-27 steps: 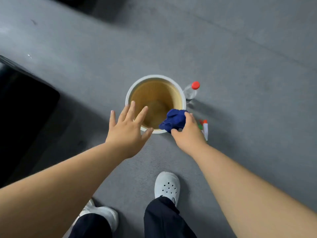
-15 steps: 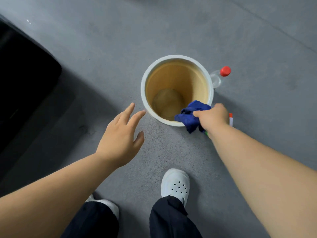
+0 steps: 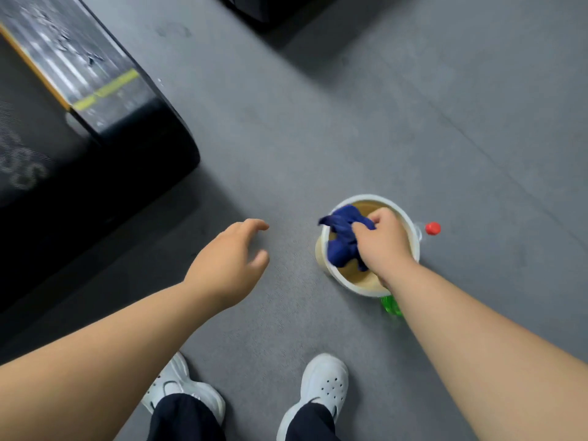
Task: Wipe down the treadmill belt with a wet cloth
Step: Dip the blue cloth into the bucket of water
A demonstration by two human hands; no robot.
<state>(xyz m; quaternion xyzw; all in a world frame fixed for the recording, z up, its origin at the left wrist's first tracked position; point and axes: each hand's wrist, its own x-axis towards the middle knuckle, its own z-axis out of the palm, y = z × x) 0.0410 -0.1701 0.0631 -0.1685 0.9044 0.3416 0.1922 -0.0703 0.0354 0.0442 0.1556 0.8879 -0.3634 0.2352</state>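
Blue and bunched, the cloth (image 3: 342, 237) hangs over the mouth of a white bucket (image 3: 366, 197) with a tan inside, gripped in the curled fingers of the right hand (image 3: 383, 240), well apart from the treadmill (image 3: 95, 128), whose dark belt (image 3: 25, 122) lies at the left edge of view. Left of the bucket, the left hand (image 3: 227, 265) hovers over the grey floor (image 3: 381, 106), fingers loosely bent and holding nothing. A red-capped bottle (image 3: 432, 228) sits just beyond the bucket, a green bottle (image 3: 392, 305) shows beside it under the right forearm, and two white shoes (image 3: 324, 383) stand nearer the camera.
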